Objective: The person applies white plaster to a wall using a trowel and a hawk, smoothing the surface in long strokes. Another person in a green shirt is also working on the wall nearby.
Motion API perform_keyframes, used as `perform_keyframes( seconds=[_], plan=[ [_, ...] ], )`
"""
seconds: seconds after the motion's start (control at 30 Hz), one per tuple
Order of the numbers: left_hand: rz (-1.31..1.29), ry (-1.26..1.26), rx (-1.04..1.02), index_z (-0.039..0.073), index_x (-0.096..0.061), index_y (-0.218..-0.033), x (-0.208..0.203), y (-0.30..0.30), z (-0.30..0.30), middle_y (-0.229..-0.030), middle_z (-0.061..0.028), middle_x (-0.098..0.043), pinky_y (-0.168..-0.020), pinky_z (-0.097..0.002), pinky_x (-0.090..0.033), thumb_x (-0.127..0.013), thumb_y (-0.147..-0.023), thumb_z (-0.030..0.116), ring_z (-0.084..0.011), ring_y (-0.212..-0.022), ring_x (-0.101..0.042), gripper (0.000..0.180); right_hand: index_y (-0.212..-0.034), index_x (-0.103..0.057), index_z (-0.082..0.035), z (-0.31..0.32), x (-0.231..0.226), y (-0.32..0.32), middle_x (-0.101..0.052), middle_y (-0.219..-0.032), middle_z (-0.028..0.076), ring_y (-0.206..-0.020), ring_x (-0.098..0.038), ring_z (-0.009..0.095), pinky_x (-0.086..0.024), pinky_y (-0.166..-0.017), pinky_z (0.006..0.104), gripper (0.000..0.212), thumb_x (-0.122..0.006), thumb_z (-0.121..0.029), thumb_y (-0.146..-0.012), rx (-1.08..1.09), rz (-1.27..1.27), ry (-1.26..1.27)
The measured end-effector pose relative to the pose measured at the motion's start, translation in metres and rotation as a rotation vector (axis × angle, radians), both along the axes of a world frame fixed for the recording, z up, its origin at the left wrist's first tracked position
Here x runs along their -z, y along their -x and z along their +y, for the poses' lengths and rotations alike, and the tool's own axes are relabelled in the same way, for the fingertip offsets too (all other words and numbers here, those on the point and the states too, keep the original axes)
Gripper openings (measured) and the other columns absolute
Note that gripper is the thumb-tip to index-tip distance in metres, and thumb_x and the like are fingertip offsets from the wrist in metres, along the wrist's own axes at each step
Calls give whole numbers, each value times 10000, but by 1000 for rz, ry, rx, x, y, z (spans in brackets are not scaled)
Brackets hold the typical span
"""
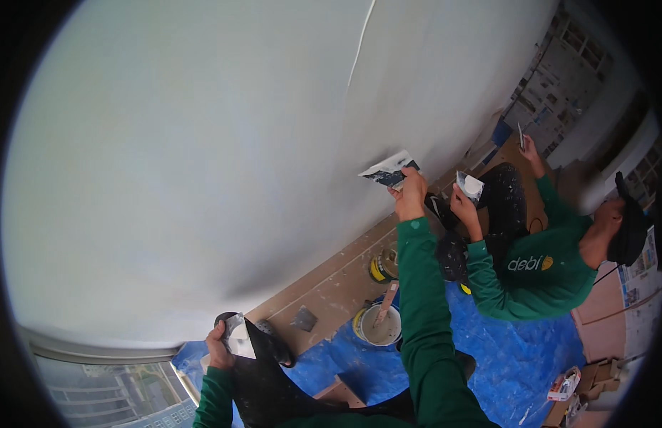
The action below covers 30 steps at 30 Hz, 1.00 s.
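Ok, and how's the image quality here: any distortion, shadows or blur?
In the head view: a dark fisheye rim; the window frame curves, lower left; soft shadows low on the pale wall; a smeared patch beside the co-worker's cap; right hand and its blade fairly clear.

Window (95, 389) near blue floor sheeting (498, 349)

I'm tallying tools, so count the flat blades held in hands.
4: a dark-and-white blade in the wearer's right hand, a smeared blade in the left hand, and the co-worker's lower blade and raised blade, the last nearly edge-on.
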State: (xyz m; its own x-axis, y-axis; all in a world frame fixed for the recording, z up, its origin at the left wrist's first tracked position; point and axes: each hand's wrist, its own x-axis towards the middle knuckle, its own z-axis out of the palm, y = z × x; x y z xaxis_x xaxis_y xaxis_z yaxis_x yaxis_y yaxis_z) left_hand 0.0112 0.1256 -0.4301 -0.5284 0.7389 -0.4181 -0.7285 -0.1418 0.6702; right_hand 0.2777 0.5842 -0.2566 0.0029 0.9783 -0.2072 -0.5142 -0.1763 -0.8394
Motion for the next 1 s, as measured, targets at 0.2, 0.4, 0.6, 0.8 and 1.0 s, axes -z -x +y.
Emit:
perform_keyframes(
  seconds=[0.2,0.4,0.6,0.8,1.0],
  plan=[
    [4,-9,51,-15,-648,-1052,3,-7,1,-968,-127,-706,-799,-368,-547,-592,-903,330,-267,-846,-682,380,-1043,-565,-99,16,89,0,-638,-953,75,-771,-637,232,-495,-579,367,214,-614,-129,-837,-36,152,119],
    [1,-45,50,-3,-656,-1048,30,-3,-5,-966,-123,-710,-814,-377,-550,-560,-914,318,-269,-852,-686,361,-983,-572,-90,10,34,18,-620,-911,57,-784,-610,215,-487,-593,368,164,-607,-119,-825,62,-4,-13],
    [10,-27,51,-27,-636,-1053,54,5,-2,-961,-145,-699,-788,-381,-553,-586,-895,313,-283,-837,-684,378,-956,-558,-39,3,-73,26,-597,-912,113,-737,-578,231,-474,-550,352,143,-543,-80,-820,110,-123,-166],
    [-88,-38,50,-32,-614,-1060,96,17,-9,-966,-156,-694,-801,-395,-550,-555,-902,280,-295,-848,-682,355,-925,-507,34,-6,-179,36,-551,-850,163,-659,-555,241,-484,-499,322,136,-507,-61,-828,148,-224,-340],
    [-87,-52,55,-23,-615,-1058,100,24,-10,-983,-155,-694,-812,-404,-547,-547,-900,260,-306,-862,-680,330,-960,-478,69,-4,-309,40,-570,-877,208,-606,-593,280,-486,-458,310,137,-456,-15,-854,206,-350,-448]
  ],
)
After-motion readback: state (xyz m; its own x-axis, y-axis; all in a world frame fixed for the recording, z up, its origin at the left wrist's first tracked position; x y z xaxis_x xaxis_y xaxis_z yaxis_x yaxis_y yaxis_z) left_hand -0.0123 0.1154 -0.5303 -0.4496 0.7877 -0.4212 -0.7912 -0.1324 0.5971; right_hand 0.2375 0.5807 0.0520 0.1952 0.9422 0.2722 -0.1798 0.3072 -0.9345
